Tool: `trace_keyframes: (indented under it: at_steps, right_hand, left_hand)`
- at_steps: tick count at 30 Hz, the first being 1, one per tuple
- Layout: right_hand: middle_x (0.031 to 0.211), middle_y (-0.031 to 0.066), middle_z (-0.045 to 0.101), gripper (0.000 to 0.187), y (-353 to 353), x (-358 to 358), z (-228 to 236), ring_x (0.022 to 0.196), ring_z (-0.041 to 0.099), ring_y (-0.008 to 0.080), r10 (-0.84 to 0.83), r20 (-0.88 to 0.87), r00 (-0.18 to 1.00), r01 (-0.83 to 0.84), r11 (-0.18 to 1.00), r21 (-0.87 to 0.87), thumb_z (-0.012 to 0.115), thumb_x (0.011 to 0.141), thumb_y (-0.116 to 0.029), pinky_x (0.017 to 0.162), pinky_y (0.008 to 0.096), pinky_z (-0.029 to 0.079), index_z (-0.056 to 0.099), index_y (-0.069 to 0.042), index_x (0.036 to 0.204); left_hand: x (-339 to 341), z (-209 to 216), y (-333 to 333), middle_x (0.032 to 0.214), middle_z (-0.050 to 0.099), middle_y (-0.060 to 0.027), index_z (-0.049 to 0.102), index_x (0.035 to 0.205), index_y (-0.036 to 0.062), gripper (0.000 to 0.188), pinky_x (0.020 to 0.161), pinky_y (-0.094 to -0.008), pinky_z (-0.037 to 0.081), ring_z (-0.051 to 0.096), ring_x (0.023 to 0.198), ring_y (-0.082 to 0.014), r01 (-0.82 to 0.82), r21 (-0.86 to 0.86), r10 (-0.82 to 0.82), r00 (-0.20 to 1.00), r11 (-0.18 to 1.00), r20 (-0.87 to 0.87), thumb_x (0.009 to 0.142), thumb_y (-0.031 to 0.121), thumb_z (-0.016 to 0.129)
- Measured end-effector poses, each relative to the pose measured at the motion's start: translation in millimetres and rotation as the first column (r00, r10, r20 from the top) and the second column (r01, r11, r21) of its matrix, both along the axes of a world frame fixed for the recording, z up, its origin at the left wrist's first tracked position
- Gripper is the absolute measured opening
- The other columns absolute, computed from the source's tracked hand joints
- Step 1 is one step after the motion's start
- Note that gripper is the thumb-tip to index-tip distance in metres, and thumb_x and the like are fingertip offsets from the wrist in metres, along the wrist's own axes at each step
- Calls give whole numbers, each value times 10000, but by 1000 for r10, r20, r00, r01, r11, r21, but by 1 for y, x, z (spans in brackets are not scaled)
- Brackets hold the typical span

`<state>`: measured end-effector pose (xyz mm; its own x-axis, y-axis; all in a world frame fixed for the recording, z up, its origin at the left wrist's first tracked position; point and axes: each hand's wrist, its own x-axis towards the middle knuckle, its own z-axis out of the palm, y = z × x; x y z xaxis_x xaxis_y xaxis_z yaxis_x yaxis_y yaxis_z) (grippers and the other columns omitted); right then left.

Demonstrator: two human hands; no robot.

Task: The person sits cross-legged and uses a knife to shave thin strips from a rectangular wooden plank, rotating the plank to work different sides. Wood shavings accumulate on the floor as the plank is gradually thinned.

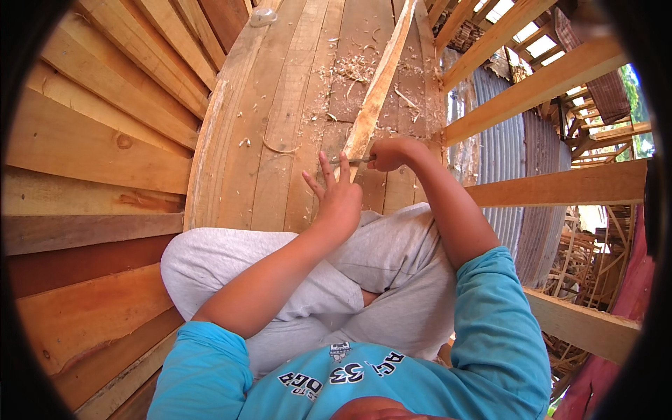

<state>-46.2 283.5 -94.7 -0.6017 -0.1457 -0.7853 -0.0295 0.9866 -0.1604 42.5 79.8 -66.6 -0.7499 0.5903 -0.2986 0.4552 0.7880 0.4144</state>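
Person sits cross-legged in front of me on a plank floor, grey trousers, teal shirt. Hands close together over the near end of a long pale wood strip. Right hand closed around a thin tool; handle buried in the fist, so can't tell its shape or length. Tool crosses the strip, other end lost near the left hand's fingers; cutting edge too small to make out. Left hand has fingers spread at the strip and tool; thumb not clear, so can't tell whether it pinches or just presses. Strip's near tip partly covered by that hand; its far end runs out of view at the top.

Curly shavings scattered on the planks, mostly beyond the hands. Small clear object at the far left, too blurry to identify. Left side: stacked boards. Right side: spaced rails, corrugated sheet behind, partly blocked by them. Clutter past that unreadable.
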Motion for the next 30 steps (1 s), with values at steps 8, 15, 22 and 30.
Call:
trace_keyframes:
  at_steps: [8, 15, 22, 30]
  right_hand:
    - [1005, 199, 730, 369, -1, -1, 1, 895, 687, 348, 26, -5, 1000, -26, 999, -23, 598, 947, -351, 802, 442, 517, 725, -34, 1086]
    - [1025, 207, 725, 365, 3, -1, -7, 918, 686, 356, 42, -5, 999, -42, 999, -18, 593, 937, -338, 807, 440, 515, 719, -32, 1090]
    - [1017, 204, 727, 360, 2, -2, -12, 925, 690, 359, 50, -8, 999, -50, 999, 0, 595, 940, -339, 804, 442, 517, 719, -34, 1085]
    - [994, 205, 726, 352, 2, -2, -12, 889, 689, 345, 36, -14, 999, -36, 999, -6, 592, 935, -330, 777, 440, 513, 720, -34, 1074]
  left_hand:
    - [-3, -9, 2, 1662, -109, -247, 441, 1440, -55, 613, 944, -919, 33, -190, 1486, -537, -35, 5, 35, 983, 999, -181, 838, -120, 540]
    - [-1, -9, 2, 1658, -153, -239, 320, 1515, -69, 706, 967, -903, 24, -207, 1486, -523, -34, 9, 35, 990, 999, -140, 841, -130, 522]
    - [0, 2, 5, 1650, -212, -227, 28, 1597, 16, 1035, 981, -888, 12, -211, 1505, -476, -132, -155, 108, 982, 979, -157, 871, 298, 710]
    - [-4, 31, 0, 1612, -304, -247, -222, 1560, 36, 1533, 997, -870, -36, -290, 1482, -450, -158, -135, 163, 986, 978, 27, 643, 656, 839]
